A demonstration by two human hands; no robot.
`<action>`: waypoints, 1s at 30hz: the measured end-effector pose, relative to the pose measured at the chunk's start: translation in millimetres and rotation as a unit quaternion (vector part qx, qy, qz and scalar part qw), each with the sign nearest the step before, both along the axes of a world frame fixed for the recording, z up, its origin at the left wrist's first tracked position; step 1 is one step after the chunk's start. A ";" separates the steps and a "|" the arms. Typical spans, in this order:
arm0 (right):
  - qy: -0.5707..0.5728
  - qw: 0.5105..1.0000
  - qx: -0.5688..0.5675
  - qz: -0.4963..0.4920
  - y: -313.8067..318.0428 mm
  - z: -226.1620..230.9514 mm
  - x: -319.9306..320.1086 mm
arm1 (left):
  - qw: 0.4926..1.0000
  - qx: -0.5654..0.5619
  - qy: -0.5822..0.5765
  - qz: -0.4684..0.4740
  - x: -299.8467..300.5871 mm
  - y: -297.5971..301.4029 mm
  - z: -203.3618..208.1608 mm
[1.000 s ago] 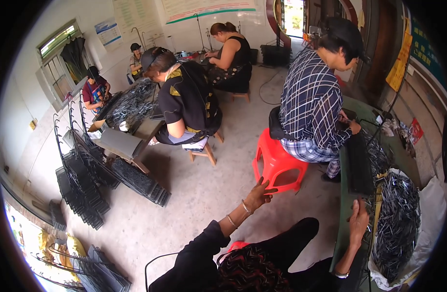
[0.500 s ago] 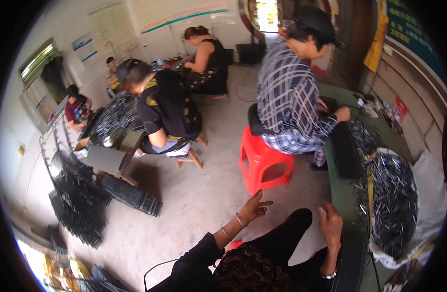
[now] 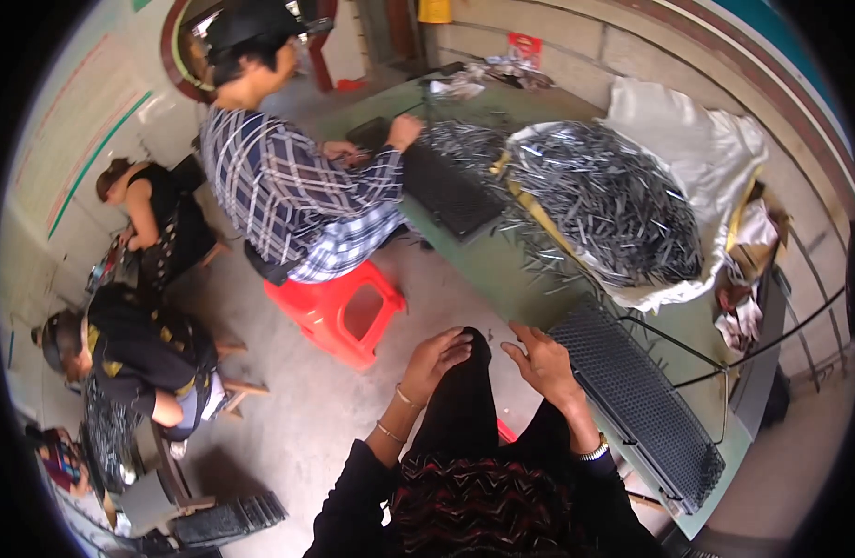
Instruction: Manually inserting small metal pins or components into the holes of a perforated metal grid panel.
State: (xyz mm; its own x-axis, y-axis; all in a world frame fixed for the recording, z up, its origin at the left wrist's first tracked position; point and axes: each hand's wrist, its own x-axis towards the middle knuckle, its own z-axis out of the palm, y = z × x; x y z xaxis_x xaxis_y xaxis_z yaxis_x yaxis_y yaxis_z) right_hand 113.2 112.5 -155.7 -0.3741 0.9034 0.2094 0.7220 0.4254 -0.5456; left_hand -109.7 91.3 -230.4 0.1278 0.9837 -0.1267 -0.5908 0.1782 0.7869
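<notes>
Both empty: our left hand (image 3: pixel 436 361) and right hand (image 3: pixel 546 365), loosely unfurled, nearer us than the sack (image 3: pixel 686 130). Grid (image 3: pixel 643 402) lies just our side of the sack, presumably so strips (image 3: pixel 606 200) stay within reach.

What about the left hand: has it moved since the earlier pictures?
Yes: judged against the green table, the left hand has moved nearer its edge, and away from the red stool.

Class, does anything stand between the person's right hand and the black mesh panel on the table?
Nothing visible does: no object shows between the right hand and the near edge of the black mesh panel. The wire frame is at the panel's far side, out of that path.
</notes>
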 end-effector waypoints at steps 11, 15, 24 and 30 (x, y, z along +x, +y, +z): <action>0.032 0.993 -0.012 -0.110 -28.3 16.5 48.6 | 0.806 0.198 0.554 -0.063 133.1 180.3 27.7; 0.069 0.990 -0.027 -0.122 -47.1 6.2 61.2 | 0.614 0.333 0.715 -0.022 179.8 258.6 31.4; 0.168 0.971 -0.115 -0.128 -49.7 -5.1 84.7 | 0.411 0.170 0.893 -0.072 239.5 362.2 25.0; 0.171 0.964 -0.157 -0.129 -39.5 -0.5 94.8 | 0.373 0.106 0.922 -0.001 263.5 371.5 17.3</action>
State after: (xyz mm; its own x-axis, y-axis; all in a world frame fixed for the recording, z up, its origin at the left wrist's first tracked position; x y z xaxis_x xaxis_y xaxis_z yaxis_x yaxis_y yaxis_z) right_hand 208.0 73.1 -156.2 -0.0864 0.9961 -0.0186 0.5364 0.0308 -0.8434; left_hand 153.8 462.9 -213.1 0.0167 0.9967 0.0790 0.9890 -0.0049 -0.1476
